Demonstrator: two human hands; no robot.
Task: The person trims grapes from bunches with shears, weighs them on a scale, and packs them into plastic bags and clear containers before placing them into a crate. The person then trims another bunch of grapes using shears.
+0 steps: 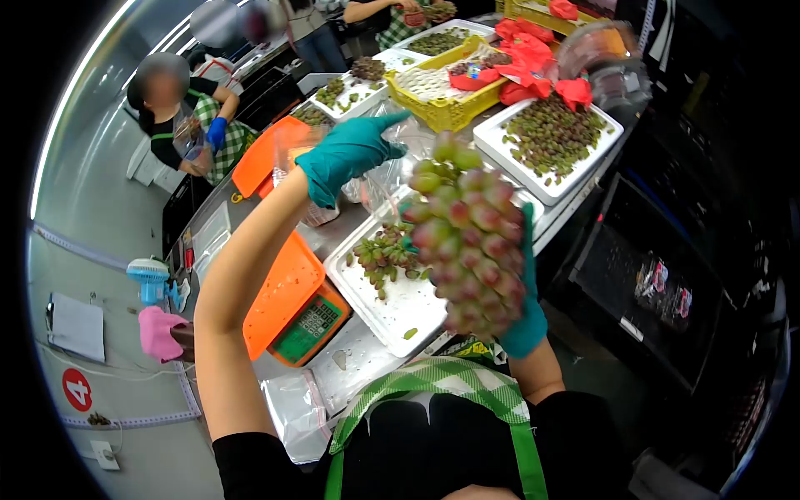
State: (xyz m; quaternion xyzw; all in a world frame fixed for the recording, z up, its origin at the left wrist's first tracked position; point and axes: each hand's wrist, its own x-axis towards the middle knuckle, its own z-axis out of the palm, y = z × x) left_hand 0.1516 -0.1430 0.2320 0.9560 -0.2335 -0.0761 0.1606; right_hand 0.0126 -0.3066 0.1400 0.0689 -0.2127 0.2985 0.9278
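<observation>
A large bunch of red-green grapes (467,242) hangs close in front of me, held by my right hand (525,321) in a teal glove. Its fingers are wrapped round the back and right side of the bunch, mostly hidden. My left hand (346,157), also gloved in teal, is raised to the left above the bench, forefinger stretched out and holding nothing I can see. Below the bunch, a white tray (392,312) carries a smaller cluster of grapes (387,254) and a few loose bits. Clear plastic packaging (387,179) lies beneath and beside my left hand.
An orange scale (283,292) with a lit display stands left of the tray, with another orange scale (271,150) behind. Farther back are a white tray of loose grapes (554,137) and a yellow crate (450,112). A black crate (658,283) is at right. Co-workers stand beyond.
</observation>
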